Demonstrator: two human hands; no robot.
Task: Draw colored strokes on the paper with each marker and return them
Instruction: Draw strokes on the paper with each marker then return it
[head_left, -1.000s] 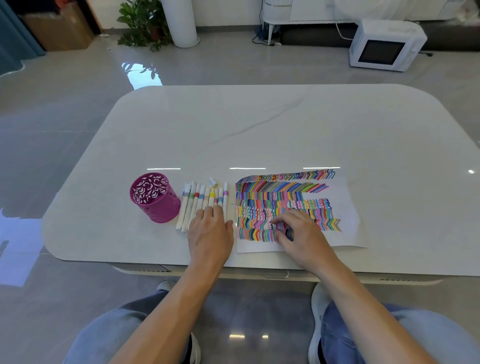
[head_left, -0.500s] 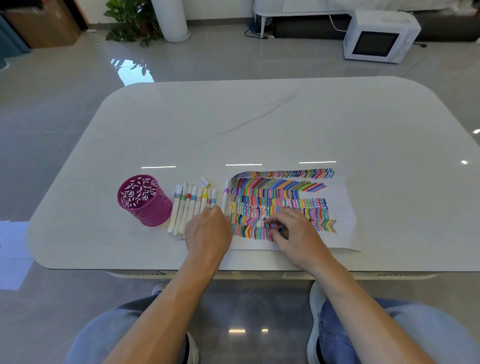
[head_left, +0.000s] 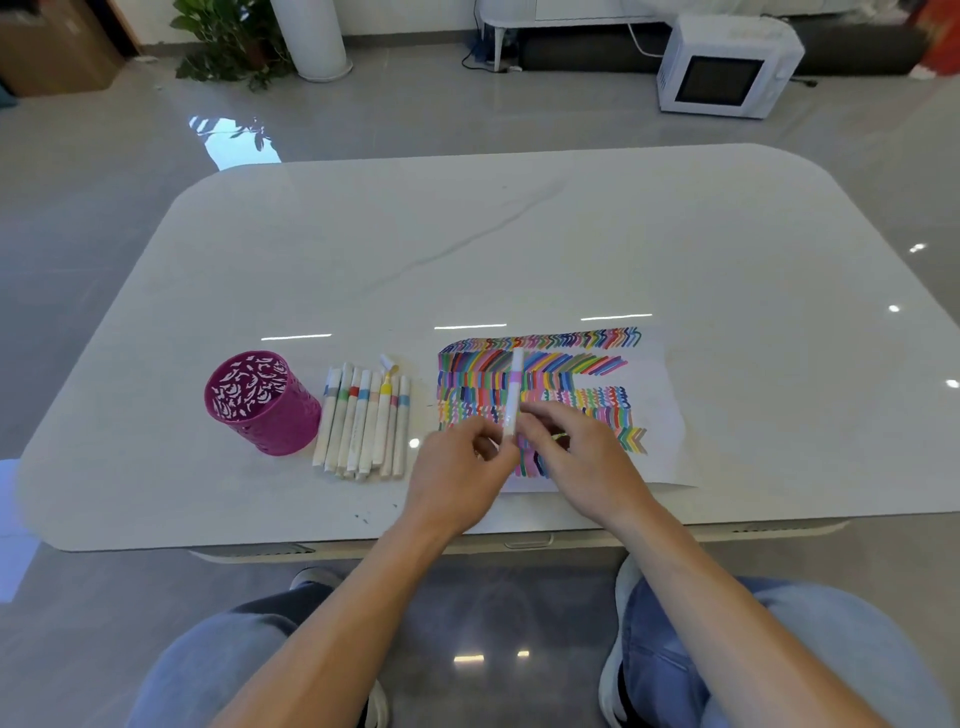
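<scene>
A white marker with a pink band (head_left: 514, 395) stands nearly upright over the paper (head_left: 660, 415), which is filled with rows of colored strokes. My left hand (head_left: 462, 473) grips the marker's lower end. My right hand (head_left: 582, 457) touches the same marker from the right, fingers curled; a dark marker seems tucked under it, mostly hidden. Several white markers (head_left: 363, 421) lie side by side left of the paper. A loose cap (head_left: 388, 364) lies at their far end.
A magenta perforated pen cup (head_left: 260, 402) stands left of the marker row on the white table (head_left: 519, 249). Beyond the table are a white microwave (head_left: 727, 67), a potted plant (head_left: 234, 41) and a white column on the floor.
My left hand lifted from the marker row, moved right and now holds a pink-banded marker over the paper. My right hand rose from the paper to meet it.
</scene>
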